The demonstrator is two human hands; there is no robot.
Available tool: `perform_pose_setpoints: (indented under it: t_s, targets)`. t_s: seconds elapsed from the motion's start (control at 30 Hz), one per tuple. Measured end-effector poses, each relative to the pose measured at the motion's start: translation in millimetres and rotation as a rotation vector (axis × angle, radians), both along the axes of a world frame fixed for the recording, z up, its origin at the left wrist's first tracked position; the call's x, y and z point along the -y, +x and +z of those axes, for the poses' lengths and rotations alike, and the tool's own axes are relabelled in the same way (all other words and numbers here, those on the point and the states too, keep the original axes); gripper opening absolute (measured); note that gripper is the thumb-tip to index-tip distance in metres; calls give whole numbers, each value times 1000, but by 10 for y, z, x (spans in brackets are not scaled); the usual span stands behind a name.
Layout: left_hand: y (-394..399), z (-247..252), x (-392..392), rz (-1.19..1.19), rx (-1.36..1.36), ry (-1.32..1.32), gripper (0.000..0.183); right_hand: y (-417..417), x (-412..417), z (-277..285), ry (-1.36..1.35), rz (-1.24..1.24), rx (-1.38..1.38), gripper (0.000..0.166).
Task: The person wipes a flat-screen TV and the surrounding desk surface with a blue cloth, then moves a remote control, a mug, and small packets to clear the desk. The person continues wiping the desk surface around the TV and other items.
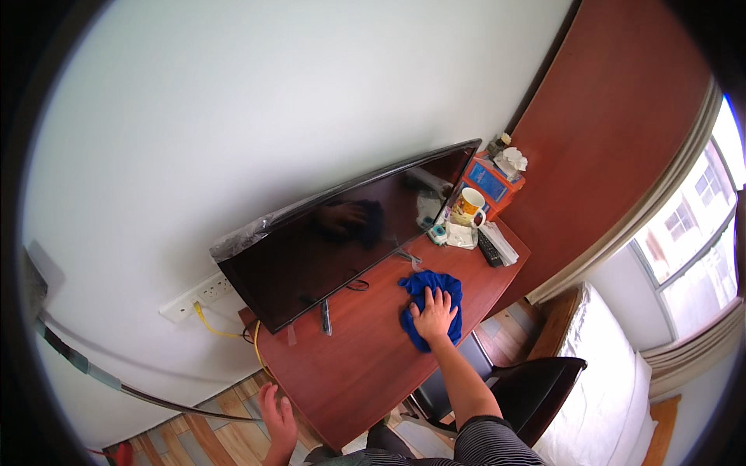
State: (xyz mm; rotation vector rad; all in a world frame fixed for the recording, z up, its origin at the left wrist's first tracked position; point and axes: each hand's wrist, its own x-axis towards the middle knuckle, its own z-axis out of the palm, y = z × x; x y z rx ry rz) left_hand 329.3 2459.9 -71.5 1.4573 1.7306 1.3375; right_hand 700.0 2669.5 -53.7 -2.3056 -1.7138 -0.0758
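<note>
Under my right hand (pixel 434 317) a crumpled blue cloth (pixel 417 285) lies on the reddish-brown wooden desk (pixel 355 373). The palm presses flat on it with the fingers spread; I cannot tell whether any fingers grip the fabric. My left hand (pixel 278 416) is at the desk's left edge, fingers a little apart, holding nothing. A flat-screen television (pixel 338 233) stands along the back of the desk, and its dark screen reflects the right hand and the cloth. Clear plastic film clings to its top left corner and feet.
At the desk's right end are a patterned mug (pixel 468 205), a black remote control (pixel 489 249) and orange boxes (pixel 489 180) topped with crumpled tissue. A black chair (pixel 527 396) stands against the front edge. A yellow cable (pixel 218 332) runs from the wall socket strip (pixel 198 296) behind the desk.
</note>
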Motion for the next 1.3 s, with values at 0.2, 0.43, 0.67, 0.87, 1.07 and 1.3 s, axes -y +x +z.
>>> perform_pose_setpoints:
  t_s: [0.2,0.43,0.67,0.87,1.07,1.3]
  targets:
    - [290,-70,-241,213,-53,-16,39,-802,758,141,16,582,-26,60]
    - [361,342,-694,448,-4,72,34,-482,864,230,75,1048,-313,30]
    - [564,148,-585,435,75,70,27,304,353,1277,183,813,-780,19]
    - [687,248,-685,438,127,66,36,575,-161,1148,273,495,-406,41]
    - [335,757,-991,357,129,176,57,305,-348,614,19,244,2,75]
    - [195,1131,-1514,146,481,301,62,-182,-100,327,-45,293,10,68]
